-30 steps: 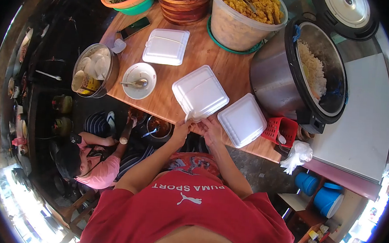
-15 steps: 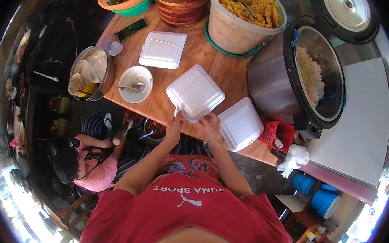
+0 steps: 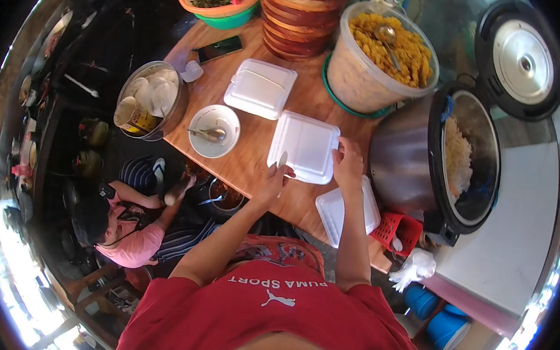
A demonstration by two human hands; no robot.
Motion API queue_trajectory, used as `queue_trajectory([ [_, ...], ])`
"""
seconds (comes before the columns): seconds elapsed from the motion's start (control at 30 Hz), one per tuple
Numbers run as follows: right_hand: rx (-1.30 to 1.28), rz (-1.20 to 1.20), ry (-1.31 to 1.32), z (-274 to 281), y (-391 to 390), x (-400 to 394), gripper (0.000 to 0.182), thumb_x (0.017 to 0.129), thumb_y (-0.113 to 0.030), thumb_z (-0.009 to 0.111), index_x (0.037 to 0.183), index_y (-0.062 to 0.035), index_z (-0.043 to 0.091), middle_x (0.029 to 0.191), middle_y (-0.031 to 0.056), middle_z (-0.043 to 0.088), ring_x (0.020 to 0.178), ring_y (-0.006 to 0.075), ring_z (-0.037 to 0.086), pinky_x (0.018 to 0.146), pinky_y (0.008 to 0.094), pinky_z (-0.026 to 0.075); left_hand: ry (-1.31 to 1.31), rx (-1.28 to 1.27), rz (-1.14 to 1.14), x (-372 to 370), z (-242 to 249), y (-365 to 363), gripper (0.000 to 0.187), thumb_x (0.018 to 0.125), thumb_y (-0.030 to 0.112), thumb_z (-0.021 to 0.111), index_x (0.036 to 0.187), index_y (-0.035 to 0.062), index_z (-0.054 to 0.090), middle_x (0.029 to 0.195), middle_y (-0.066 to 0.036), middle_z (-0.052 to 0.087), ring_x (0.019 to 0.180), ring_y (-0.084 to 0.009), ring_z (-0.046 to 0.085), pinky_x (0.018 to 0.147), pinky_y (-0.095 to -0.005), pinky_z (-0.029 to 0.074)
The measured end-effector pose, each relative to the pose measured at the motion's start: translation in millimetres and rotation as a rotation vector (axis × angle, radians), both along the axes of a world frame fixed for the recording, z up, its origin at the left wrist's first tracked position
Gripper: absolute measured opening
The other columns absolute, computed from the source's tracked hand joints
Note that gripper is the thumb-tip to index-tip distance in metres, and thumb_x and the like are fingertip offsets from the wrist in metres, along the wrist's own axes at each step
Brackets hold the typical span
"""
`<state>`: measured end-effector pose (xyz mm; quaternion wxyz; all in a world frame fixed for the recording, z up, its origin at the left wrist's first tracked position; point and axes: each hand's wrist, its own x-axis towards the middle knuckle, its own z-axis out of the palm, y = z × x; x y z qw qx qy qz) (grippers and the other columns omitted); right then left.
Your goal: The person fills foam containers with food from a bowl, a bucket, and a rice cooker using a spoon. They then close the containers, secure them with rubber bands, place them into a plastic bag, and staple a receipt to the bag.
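A closed white foam takeout box (image 3: 304,146) rests on the wooden table in front of me. My right hand (image 3: 349,165) grips its right edge between thumb and fingers. My left hand (image 3: 273,184), at the near left corner of this box, is closed around a thin white plastic spoon (image 3: 283,158) pointing up past the fingers. A second closed foam box (image 3: 260,88) with a thin band across it lies farther left. Partly hidden by my right forearm, a third foam box (image 3: 332,215) sits at the table's near edge.
Left stand a bowl with a spoon (image 3: 214,121) and a metal pot (image 3: 180,108). Behind are stacked brown plates (image 3: 302,22) and a tub of yellow food (image 3: 366,84). A rice cooker (image 3: 403,154) and red basket (image 3: 385,229) are right. A person in pink (image 3: 138,246) sits lower left.
The middle box has turned and lies farther from the table's near edge. My right hand has moved from its near edge to its right side. The camera view has shifted.
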<state>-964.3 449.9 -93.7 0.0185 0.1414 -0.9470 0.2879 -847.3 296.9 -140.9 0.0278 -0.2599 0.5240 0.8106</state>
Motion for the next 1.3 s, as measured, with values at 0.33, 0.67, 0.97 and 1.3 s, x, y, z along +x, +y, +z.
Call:
queue_trajectory([
  [0.33,-0.957,0.207,-0.734,13.8,-122.1,-53.7,0.029,0.093,-0.027,0.053,0.099,-0.0007,0.064,0.084,0.009,0.065,0.072,0.0154,0.064,0.061,0.0254,0.051,-0.067,-0.153,-0.124,-69.4,34.0,-71.4,0.039,0.095,0.035,0.043,0.107,0.0001,0.056,0.097,-0.009,0.059,0.087,-0.0178,0.056,0.079,-0.0304,0.045],
  [0.67,-0.757,0.411,-0.581,19.4,-152.8,-110.8,0.022,0.089,-0.018,0.059,0.104,-0.0021,0.064,0.083,0.0054,0.065,0.067,0.0076,0.057,0.056,0.0228,0.05,0.138,0.735,0.055,-116.3,36.7,-99.0,0.026,0.095,0.024,0.044,0.105,0.0007,0.052,0.087,-0.01,0.058,0.071,-0.0145,0.051,0.065,-0.0263,0.044],
  [0.97,-0.612,0.394,0.033,10.8,-124.8,-102.4,0.024,0.085,0.002,0.058,0.109,0.0009,0.061,0.095,0.0147,0.065,0.074,0.0204,0.065,0.062,0.029,0.054,0.096,0.661,0.171,-130.2,42.4,-78.4,0.006,0.09,0.009,0.054,0.092,0.0033,0.054,0.075,-0.006,0.054,0.059,-0.0092,0.04,0.051,-0.0202,0.033],
  [1.3,-0.594,0.328,0.273,26.9,-97.2,-68.7,0.024,0.08,0.004,0.063,0.103,-0.0009,0.064,0.097,0.0141,0.066,0.08,0.0222,0.066,0.065,0.0276,0.052,0.142,0.741,0.108,-106.5,62.7,-58.2,0.009,0.091,0.008,0.052,0.095,0.0016,0.055,0.077,-0.009,0.056,0.06,-0.01,0.042,0.051,-0.0206,0.034],
])
